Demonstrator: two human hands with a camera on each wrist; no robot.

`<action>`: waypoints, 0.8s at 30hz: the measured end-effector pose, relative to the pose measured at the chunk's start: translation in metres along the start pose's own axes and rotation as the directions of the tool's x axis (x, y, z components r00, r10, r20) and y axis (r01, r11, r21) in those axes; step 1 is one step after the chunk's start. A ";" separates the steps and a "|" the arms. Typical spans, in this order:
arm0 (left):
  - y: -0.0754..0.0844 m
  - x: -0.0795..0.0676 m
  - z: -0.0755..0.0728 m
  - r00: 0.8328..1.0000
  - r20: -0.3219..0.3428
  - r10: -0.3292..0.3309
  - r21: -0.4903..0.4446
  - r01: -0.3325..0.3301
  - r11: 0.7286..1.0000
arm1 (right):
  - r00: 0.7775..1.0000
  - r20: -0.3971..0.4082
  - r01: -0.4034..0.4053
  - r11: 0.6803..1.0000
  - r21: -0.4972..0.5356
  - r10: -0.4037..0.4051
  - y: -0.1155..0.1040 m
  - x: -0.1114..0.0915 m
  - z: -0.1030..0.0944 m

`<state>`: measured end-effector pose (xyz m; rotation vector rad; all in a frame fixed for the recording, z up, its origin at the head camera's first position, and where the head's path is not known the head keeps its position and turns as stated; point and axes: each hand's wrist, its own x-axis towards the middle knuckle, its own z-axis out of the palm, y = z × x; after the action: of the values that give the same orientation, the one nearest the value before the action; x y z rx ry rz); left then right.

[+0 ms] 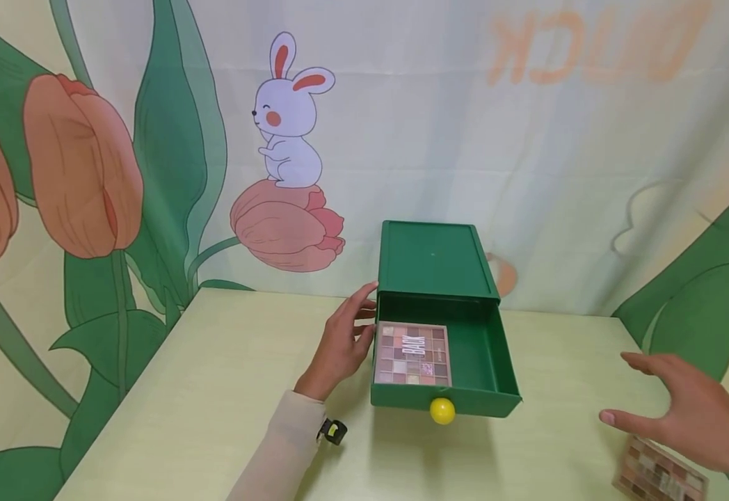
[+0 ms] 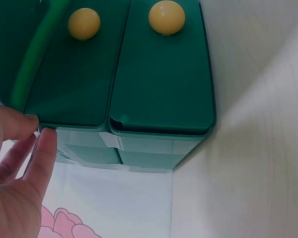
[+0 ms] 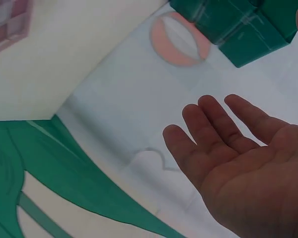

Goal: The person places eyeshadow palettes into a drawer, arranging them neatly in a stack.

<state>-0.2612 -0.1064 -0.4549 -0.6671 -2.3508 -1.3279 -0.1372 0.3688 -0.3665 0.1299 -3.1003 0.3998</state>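
A green drawer cabinet (image 1: 433, 257) stands near the back of the table, its top drawer (image 1: 480, 355) pulled out. Inside the drawer, on its left, lies an eyeshadow palette (image 1: 396, 355) with a grid of shades. My left hand (image 1: 342, 341) rests against the cabinet's left side; in the left wrist view its thumb (image 2: 20, 124) and forefinger touch the front edge. My right hand (image 1: 690, 410) hovers at the right with fingers spread and nothing in it. Partly below it is a second eyeshadow palette (image 1: 659, 473) on the table, slightly blurred.
A yellow knob (image 1: 442, 410) juts from the open drawer's front. Two lower drawers with knobs (image 2: 167, 18) are closed. Behind the pale table (image 1: 214, 390) hangs a curtain (image 1: 402, 139) printed with tulips and a rabbit. A black wrist strap (image 1: 333, 431) sits at my left sleeve.
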 end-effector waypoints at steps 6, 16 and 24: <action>-0.001 -0.002 0.000 1.000 -0.004 -0.016 0.004 0.016 1.000 | 0.996 0.067 -0.059 0.998 -0.001 0.059 0.014 -0.003 0.012; 0.000 -0.002 -0.001 0.999 -0.018 -0.034 0.021 0.034 0.999 | 0.996 0.086 -0.029 0.998 0.059 0.024 0.047 -0.014 0.047; 0.003 0.000 0.000 0.999 -0.014 -0.034 0.012 0.034 0.999 | 0.970 0.229 -0.088 0.995 0.040 0.076 0.080 -0.017 0.075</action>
<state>-0.2594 -0.1055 -0.4529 -0.6149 -2.3678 -1.3268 -0.1270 0.4280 -0.4600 0.0513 -3.3313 0.4989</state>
